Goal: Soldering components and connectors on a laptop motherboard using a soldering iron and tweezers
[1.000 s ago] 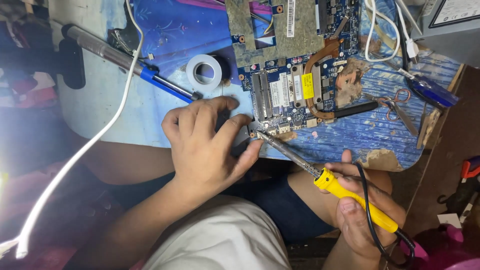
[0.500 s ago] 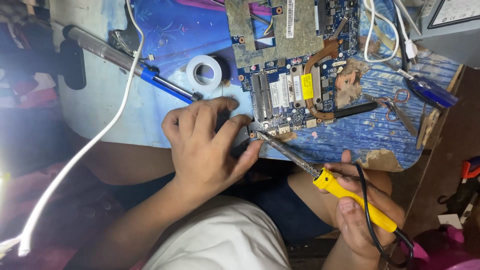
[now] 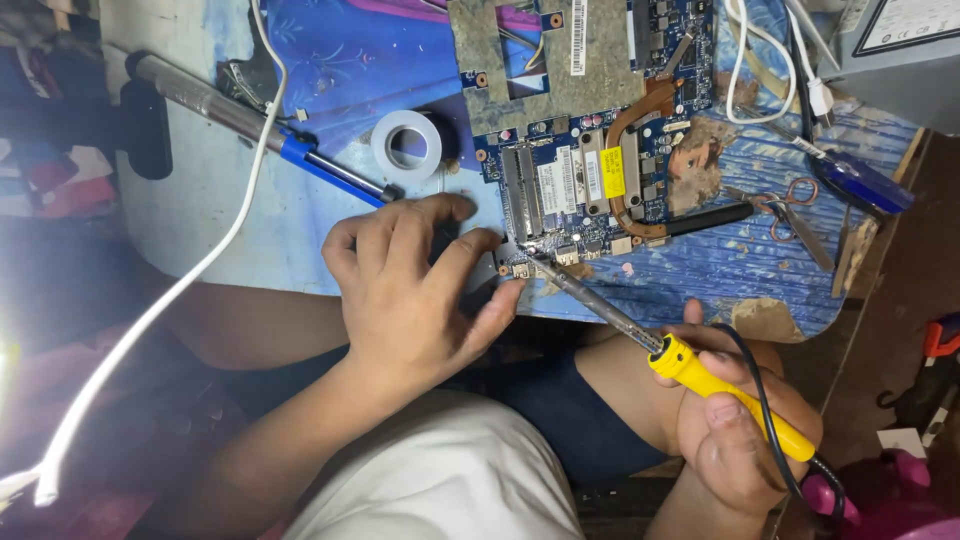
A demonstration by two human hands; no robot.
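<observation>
The blue circuit board (image 3: 585, 185) lies at the near edge of the bench (image 3: 190, 215), towards its right half, with a copper heat pipe (image 3: 625, 150) curving across it. The metal tip of a soldering iron (image 3: 640, 335) touches the board's near left corner. The right hand (image 3: 735, 425) is wrapped around the iron's yellow handle below the bench edge, over the person's lap, with the thumb lying along the top and a black cord trailing off behind. The left hand (image 3: 410, 290) rests on the bench edge just left of that corner, fingers loosely curled and spread, fingertips pressed down beside the board (whether anything is pinched under them cannot be told). Just beyond the left hand's knuckles lies a blue-and-black pen-shaped tool (image 3: 325, 170), and beyond it a roll of white tape (image 3: 407, 146). A white cable (image 3: 150, 300) runs off the near left edge. Near the right edge lie small scissors (image 3: 795, 205) and a blue-handled screwdriver (image 3: 860, 180).
</observation>
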